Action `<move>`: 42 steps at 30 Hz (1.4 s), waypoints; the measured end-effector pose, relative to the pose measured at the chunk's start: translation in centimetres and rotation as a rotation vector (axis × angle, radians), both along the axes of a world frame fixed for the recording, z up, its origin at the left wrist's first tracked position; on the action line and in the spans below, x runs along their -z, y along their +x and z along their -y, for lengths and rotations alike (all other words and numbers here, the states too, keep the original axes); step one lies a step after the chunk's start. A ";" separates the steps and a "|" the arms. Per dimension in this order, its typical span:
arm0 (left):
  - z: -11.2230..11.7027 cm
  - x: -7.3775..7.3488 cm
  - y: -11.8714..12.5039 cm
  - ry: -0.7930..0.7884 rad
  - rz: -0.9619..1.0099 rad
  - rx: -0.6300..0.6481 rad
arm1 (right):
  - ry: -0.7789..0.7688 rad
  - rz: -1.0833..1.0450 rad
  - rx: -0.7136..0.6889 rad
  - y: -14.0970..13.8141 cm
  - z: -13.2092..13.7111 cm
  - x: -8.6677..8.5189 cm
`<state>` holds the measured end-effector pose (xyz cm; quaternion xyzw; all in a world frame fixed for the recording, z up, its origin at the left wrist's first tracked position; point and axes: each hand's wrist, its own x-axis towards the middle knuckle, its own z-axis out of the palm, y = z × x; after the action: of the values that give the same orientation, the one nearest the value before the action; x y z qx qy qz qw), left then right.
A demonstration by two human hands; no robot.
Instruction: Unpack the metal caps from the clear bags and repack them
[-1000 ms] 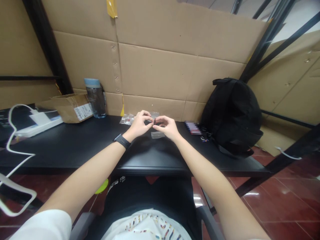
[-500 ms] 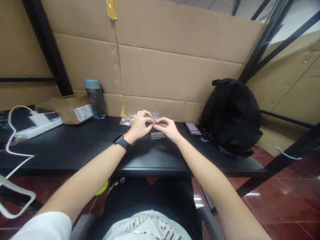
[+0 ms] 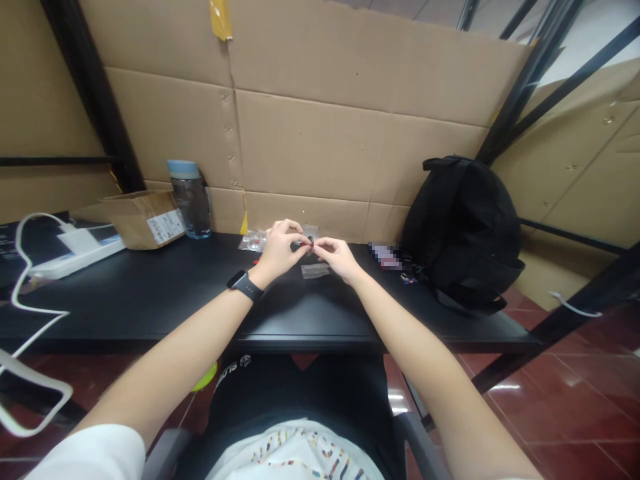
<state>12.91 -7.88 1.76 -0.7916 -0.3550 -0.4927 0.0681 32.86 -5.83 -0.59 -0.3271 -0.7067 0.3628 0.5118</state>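
Note:
Above the black table, my left hand (image 3: 284, 248) pinches a small dark and red piece (image 3: 311, 241) between thumb and fingers. From the other side my right hand (image 3: 338, 256) pinches the same piece at fingertip level. Its exact kind is too small to make out. Just below the fingers lies a small clear plastic bag (image 3: 315, 271). Behind the hands another clear bag (image 3: 311, 231) shows in part. Beside my left hand is a crinkled clear bag (image 3: 253, 240) with something red in it. A little red bit (image 3: 256, 262) peeks out near my left wrist.
A black backpack (image 3: 463, 233) fills the table's right end, with a blurred-out phone-like item (image 3: 385, 256) and keys (image 3: 407, 279) beside it. At left stand a water bottle (image 3: 191, 200), an open cardboard box (image 3: 145, 220) and a white power strip (image 3: 77, 257). Cardboard (image 3: 310, 147) walls the back.
The small piece has turned between my fingertips, so a dark rounded part now shows. My right fingers have shifted slightly; the left hand has barely moved.

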 end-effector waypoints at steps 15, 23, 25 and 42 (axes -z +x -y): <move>-1.7 1.7 -0.8 -0.271 -0.170 0.094 | 0.297 0.272 0.097 0.8 -0.1 -0.6; -2.3 1.4 -1.6 -0.327 -0.213 0.183 | 0.340 0.318 0.155 1.3 -0.1 -1.1; -2.4 1.2 -1.8 -0.341 -0.239 0.204 | 0.353 0.342 0.149 1.3 0.0 -1.1; -5.8 0.6 -10.1 -0.657 -0.468 -0.141 | 0.341 0.729 -0.173 2.9 2.0 -2.9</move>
<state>2.85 -2.05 1.20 -0.8357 -0.5216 -0.1540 -0.0758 35.73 -7.82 2.27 -0.2842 -0.9166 0.1426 0.2424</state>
